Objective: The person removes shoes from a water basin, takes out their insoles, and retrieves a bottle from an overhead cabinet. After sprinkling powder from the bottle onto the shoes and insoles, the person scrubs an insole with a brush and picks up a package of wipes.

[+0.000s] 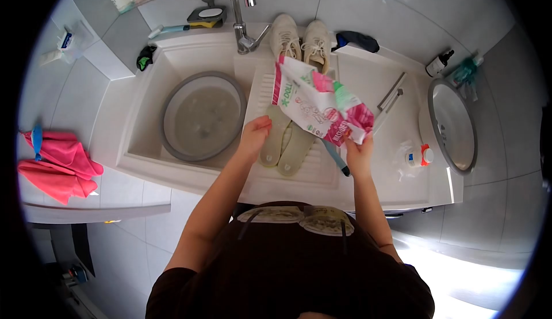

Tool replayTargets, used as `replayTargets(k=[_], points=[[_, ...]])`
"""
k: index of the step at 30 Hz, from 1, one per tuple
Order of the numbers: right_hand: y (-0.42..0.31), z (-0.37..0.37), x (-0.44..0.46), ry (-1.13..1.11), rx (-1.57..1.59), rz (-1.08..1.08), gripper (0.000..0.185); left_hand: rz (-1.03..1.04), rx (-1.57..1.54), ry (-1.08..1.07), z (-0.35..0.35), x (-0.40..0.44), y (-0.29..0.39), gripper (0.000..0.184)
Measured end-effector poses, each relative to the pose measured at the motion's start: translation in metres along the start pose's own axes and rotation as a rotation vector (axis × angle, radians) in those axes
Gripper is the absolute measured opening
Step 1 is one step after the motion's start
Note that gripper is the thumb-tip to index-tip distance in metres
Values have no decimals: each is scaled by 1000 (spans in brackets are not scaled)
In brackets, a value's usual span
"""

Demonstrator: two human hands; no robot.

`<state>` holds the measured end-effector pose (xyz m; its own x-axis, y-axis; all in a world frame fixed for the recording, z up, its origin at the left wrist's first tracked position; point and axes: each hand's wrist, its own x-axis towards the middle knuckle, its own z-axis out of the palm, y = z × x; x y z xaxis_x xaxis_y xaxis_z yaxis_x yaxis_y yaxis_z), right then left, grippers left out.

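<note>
My right hand [359,153] grips the lower right corner of a pink-and-white printed plastic bag [313,100]. The bag is crumpled and tilted, hanging over the ribbed washboard part of the sink. My left hand [256,135] is left of the bag and apart from it, its fingers curled together; whatever they may hold is hidden. Two pale greenish insoles [287,149] lie side by side on the washboard, partly under the bag. A brush with a blue-and-black handle [338,159] shows beside them. Behind the bag stand two off-white lace-up shoes [301,38].
A round grey-rimmed basin [202,117] with cloudy water sits in the left sink bowl, below the chrome faucet [244,37]. Another basin [454,126] leans at the right wall. A small white bottle with a red-orange cap [418,157] and pink cloths [60,163] are also around.
</note>
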<state>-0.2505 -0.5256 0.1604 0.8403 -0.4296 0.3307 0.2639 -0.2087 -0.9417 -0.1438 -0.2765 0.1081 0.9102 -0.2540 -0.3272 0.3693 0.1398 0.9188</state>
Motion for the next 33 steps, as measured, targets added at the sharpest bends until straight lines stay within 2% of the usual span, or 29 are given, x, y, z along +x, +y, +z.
replayTargets(k=[2, 4, 6, 8, 11, 15, 17, 18, 20, 21, 24, 29, 33], points=[[-1, -16, -5, 67, 95, 115, 30, -1, 9, -5, 2, -2, 3, 54], [-13, -30, -6, 71, 169, 89, 31, -11, 9, -23, 4, -6, 5, 53], [-21, -49, -8, -128, -192, -36, 31, 1, 33, -41, 7, -8, 4, 53], [-9, -60, -15, -165, -264, 39, 34, 10, 60, -66, 9, -10, 0, 53], [-3, -64, -19, -87, -74, 58, 38, 30, 84, -99, 13, -8, -1, 53], [-6, -61, -22, -20, -107, 79, 38, 29, 171, -120, 15, -7, -7, 52], [-8, -60, -22, -66, -267, 31, 38, 32, 199, -126, 14, -7, -9, 52], [-3, -61, -24, -65, -265, 31, 38, 37, 197, -130, 14, -8, -9, 51], [7, -59, -23, -4, -54, 11, 36, 50, 192, -127, 13, -6, -7, 51], [9, -65, -22, -44, -168, 15, 35, 49, 193, -135, 13, -7, -8, 51], [9, -64, -23, -12, -91, 85, 35, 33, 214, -151, 15, -11, -6, 51], [10, -67, -22, -52, -185, 44, 38, 31, 203, -190, 19, -11, -7, 53], [14, -66, -26, -5, -85, 99, 37, 3, 199, -264, 29, -20, 2, 53]])
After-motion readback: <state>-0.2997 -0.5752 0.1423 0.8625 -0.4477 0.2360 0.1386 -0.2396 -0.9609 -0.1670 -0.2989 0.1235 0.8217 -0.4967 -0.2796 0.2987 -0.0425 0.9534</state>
